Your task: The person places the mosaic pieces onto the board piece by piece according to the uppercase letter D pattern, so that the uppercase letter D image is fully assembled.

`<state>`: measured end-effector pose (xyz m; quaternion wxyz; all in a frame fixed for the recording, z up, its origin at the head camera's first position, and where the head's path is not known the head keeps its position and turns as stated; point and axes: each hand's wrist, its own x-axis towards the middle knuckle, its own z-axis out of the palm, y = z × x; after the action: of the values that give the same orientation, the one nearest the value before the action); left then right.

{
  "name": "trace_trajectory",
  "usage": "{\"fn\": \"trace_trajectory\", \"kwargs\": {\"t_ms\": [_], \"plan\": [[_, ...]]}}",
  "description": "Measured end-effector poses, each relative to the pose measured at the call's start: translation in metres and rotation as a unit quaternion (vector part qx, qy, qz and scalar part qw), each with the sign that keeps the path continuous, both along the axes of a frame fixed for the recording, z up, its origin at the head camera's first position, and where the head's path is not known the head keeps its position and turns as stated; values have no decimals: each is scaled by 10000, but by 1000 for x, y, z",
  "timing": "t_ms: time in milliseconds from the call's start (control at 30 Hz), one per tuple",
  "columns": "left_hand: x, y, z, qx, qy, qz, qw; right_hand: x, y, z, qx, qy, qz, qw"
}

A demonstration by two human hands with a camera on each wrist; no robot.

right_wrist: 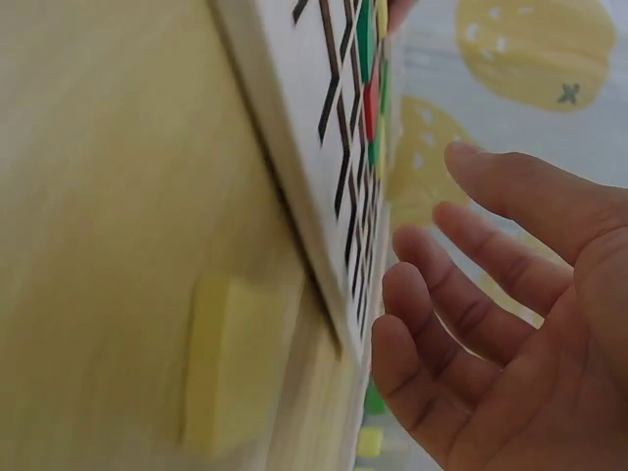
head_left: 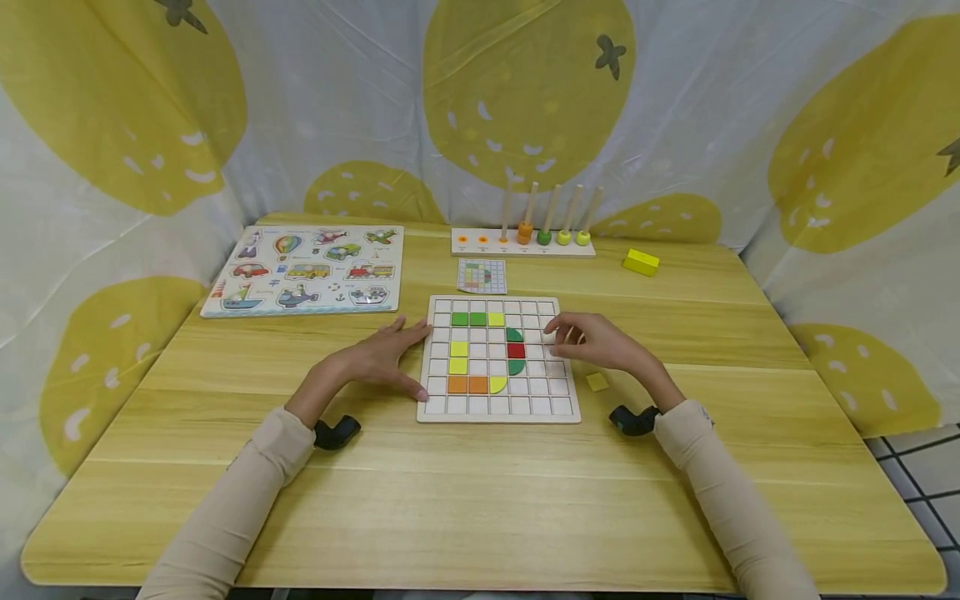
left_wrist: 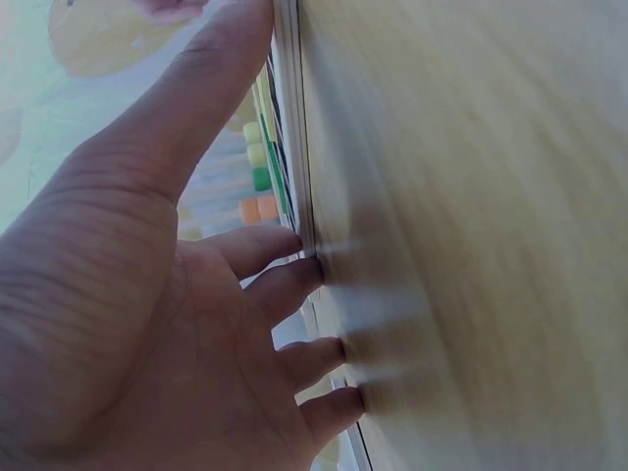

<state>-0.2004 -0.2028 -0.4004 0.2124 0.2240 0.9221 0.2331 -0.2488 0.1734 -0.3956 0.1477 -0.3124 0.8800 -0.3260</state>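
A white grid board (head_left: pixel 540 407) lies mid-table with coloured tiles set in its squares: green squares (head_left: pixel 468 319), yellow squares (head_left: pixel 458 357), orange squares (head_left: pixel 467 385), a red square (head_left: pixel 516 351), green quarter-circles (head_left: pixel 515 367) and a yellow quarter-circle (head_left: pixel 497 385). My left hand (head_left: pixel 378 357) is spread along the board's left edge, its thumb at the lower corner and fingertips touching the side. Over the right edge hovers my right hand (head_left: pixel 596 340), fingers loosely bent; the right wrist view shows nothing between thumb and fingers. A loose yellow tile (head_left: pixel 597 382) lies just right of the board.
Behind the board lies a small pattern card (head_left: pixel 482 276), then a counting rack (head_left: pixel 480 247) with pegs and coloured beads. A picture puzzle (head_left: pixel 307 271) of vehicles occupies the back left. Toward the back right is a yellow block (head_left: pixel 641 262). Patterned curtains (head_left: pixel 360 108) surround the table.
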Motion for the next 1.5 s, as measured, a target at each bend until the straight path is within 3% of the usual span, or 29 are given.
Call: {"fn": "trace_trajectory", "kwargs": {"t_ms": [333, 567, 900, 1500], "plan": [[0, 0, -1, 1, 13, 29, 10000, 13, 44, -8, -22, -295, -253, 9992], [0, 0, -1, 24, 30, 33, 10000, 19, 64, -14, 21, -494, -144, 9987], [0, 0, 0, 52, 17, 26, 10000, 23, 76, -13, 69, -762, 132, 9970], [0, 1, 0, 4, 9, 32, 10000, 21, 78, -19, -19, -841, -41, 9964]]}}
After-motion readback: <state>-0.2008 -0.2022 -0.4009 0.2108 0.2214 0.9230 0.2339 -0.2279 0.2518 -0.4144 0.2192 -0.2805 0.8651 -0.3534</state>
